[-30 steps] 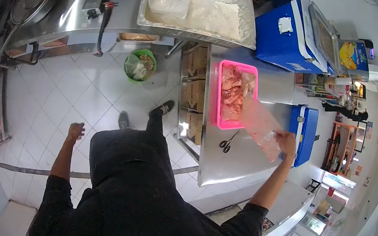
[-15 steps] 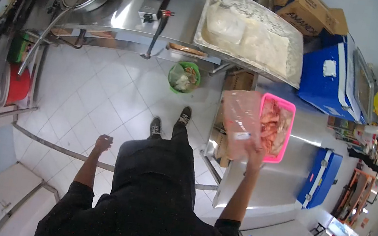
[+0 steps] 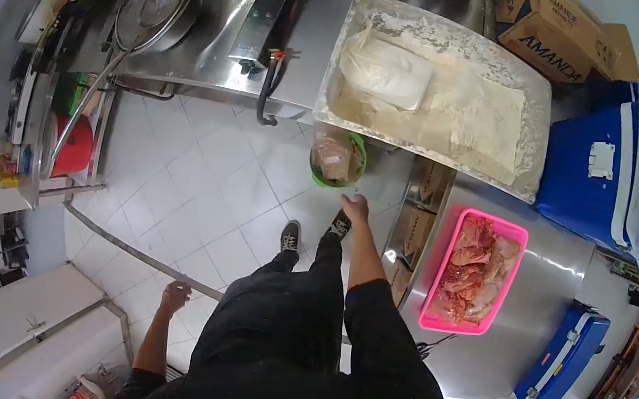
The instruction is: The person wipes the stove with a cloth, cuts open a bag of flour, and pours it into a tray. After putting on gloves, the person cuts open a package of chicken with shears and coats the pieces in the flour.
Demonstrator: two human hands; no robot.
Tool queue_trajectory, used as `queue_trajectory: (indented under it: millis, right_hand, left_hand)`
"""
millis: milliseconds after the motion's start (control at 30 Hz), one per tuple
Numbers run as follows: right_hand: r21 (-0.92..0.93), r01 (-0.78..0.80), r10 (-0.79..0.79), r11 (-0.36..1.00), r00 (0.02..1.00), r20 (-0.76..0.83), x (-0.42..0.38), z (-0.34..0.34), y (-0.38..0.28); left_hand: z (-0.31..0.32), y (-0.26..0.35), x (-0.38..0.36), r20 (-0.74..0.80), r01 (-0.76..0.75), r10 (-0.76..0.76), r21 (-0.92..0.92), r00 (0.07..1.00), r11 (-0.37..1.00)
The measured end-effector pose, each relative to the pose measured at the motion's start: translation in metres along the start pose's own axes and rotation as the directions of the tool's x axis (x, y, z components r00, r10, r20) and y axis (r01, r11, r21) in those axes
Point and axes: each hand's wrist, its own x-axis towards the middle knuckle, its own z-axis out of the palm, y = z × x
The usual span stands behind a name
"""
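My right hand (image 3: 353, 208) is stretched forward over the floor, just short of a green bin (image 3: 361, 166). It looks empty, its fingers loosely apart. A clear plastic bag (image 3: 333, 156) with a pinkish tint sits in the bin's mouth, apart from the hand. My left hand (image 3: 174, 296) hangs low at my left side, fingers curled in with nothing visible in them. On the steel table to the right, a pink tub (image 3: 428, 307) holds raw, reddish seasoned meat (image 3: 465, 271), with paler pieces along one side.
A large metal tray (image 3: 428, 144) of flour with a white bag (image 3: 390, 73) lies ahead. Beyond the pink tub are two blue coolers (image 3: 589, 159). Cardboard boxes (image 3: 415, 230) stand under the table. A strainer (image 3: 154, 2) on a pot and a burner (image 3: 261, 27) occupy the left counter.
My right hand has moved left from the pink tub towards the green bin and let go of the plastic bag, which is now in the bin. The view has shifted; my left hand stays low.
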Motion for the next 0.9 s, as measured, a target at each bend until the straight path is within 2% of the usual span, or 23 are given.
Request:
queue_trajectory:
  millis: [33, 67, 167, 233, 300, 333, 400, 467, 567, 667, 767, 867, 900]
  right_hand:
    - [0.033, 0.134, -0.134, 0.990, 0.991, 0.015, -0.010, -0.004, 0.001]
    - [0.085, 0.164, -0.168, 0.983, 0.985, 0.034, -0.021, -0.009, -0.001]
    - [0.063, 0.163, -0.168, 0.985, 0.982, 0.091, -0.056, -0.025, 0.014]
    - [0.126, 0.130, -0.150, 0.983, 0.975, 0.166, -0.074, -0.043, 0.026]
    - [0.134, 0.225, -0.239, 0.965, 0.966, 0.097, -0.088, -0.061, 0.043]
    - [0.137, 0.275, -0.285, 0.952, 0.957, 0.060, -0.089, -0.070, 0.045]
    - [0.120, 0.207, -0.218, 0.971, 0.972, 0.086, -0.095, -0.101, 0.029]
    - [0.029, 0.182, -0.183, 0.983, 0.980, 0.078, -0.114, -0.144, 0.000]
    - [-0.016, 0.141, -0.135, 0.990, 0.969, 0.208, -0.111, -0.184, -0.025]
    - [0.254, 0.398, -0.397, 0.882, 0.916, -0.058, -0.116, -0.196, -0.055]
    - [0.484, 0.208, -0.277, 0.850, 0.958, 0.076, -0.137, -0.240, -0.120]
    - [0.374, 0.515, -0.504, 0.771, 0.853, -0.134, -0.141, -0.277, -0.171]
    - [0.357, 0.506, -0.467, 0.785, 0.863, -0.193, -0.138, -0.293, -0.192]
  left_hand:
    - [0.021, 0.021, -0.014, -0.090, 0.144, -0.127, 0.217, 0.988, 0.965]
    - [0.034, 0.031, -0.021, -0.205, 0.294, -0.227, 0.406, 0.952, 0.865]
    - [0.059, 0.022, -0.008, -0.207, 0.379, -0.323, 0.372, 0.924, 0.847]
    - [0.072, 0.029, 0.008, -0.105, 0.289, -0.270, 0.295, 0.957, 0.911]
    - [0.092, 0.045, 0.024, -0.003, 0.201, -0.204, 0.206, 0.979, 0.958]
    - [0.106, 0.059, 0.031, -0.036, 0.184, -0.181, 0.239, 0.983, 0.953]
    - [0.135, 0.093, 0.044, -0.098, 0.151, -0.126, 0.307, 0.987, 0.940]
    - [0.146, 0.115, 0.061, -0.043, 0.076, -0.066, 0.297, 0.997, 0.952]
    - [0.158, 0.148, 0.088, -0.002, 0.035, -0.038, 0.382, 0.999, 0.924]
    - [0.160, 0.178, 0.115, 0.032, 0.014, -0.032, 0.456, 0.999, 0.890]
    - [0.158, 0.206, 0.148, 0.063, -0.018, -0.013, 0.471, 0.998, 0.882]
    - [0.151, 0.227, 0.175, 0.093, -0.069, 0.034, 0.407, 0.995, 0.911]
    - [0.149, 0.238, 0.175, 0.107, -0.096, 0.059, 0.385, 0.993, 0.918]
